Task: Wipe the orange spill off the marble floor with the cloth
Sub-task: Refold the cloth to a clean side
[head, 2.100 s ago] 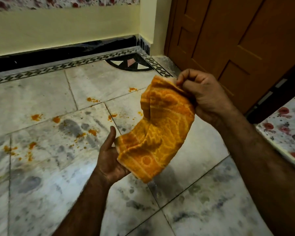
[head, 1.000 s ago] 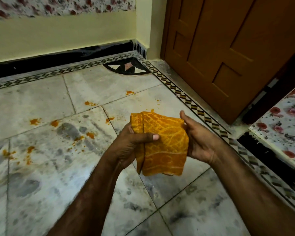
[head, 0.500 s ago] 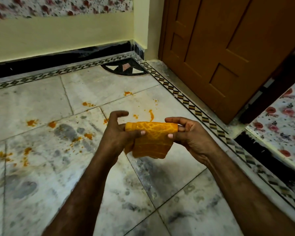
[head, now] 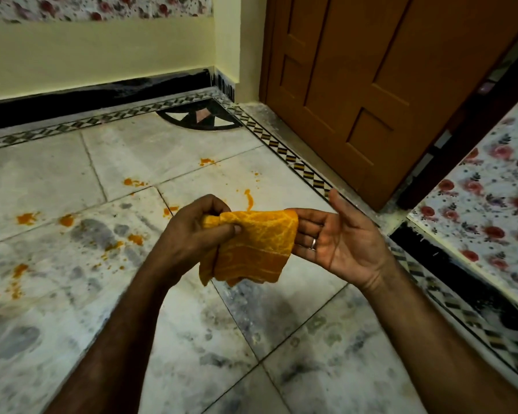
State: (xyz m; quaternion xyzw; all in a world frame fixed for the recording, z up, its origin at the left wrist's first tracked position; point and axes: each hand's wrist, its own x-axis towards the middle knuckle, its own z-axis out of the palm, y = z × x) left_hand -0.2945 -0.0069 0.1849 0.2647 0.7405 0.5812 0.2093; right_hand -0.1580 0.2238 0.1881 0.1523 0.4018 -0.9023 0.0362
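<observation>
A folded orange patterned cloth [head: 253, 249] hangs in the air between both hands, above the marble floor [head: 192, 339]. My left hand [head: 192, 231] is shut on the cloth's left top edge, thumb pressed over it. My right hand [head: 338, 240] is palm up with spread fingers, fingertips touching the cloth's right edge; a ring sits on one finger. Orange spill spots lie scattered on the floor beyond and left of the hands: a streak [head: 248, 198], blobs [head: 206, 161], [head: 133, 182], [head: 27, 218] and smaller specks [head: 18, 270] further left.
A brown wooden door [head: 386, 85] stands at the right back. A yellow wall with black skirting [head: 102, 91] runs along the back. A patterned tile border [head: 293, 162] edges the floor. A floral-covered surface [head: 488, 210] is at the right.
The cloth has been folded smaller. My left hand has closed on its left edge, and my right hand has opened flat, palm up, at its right edge.
</observation>
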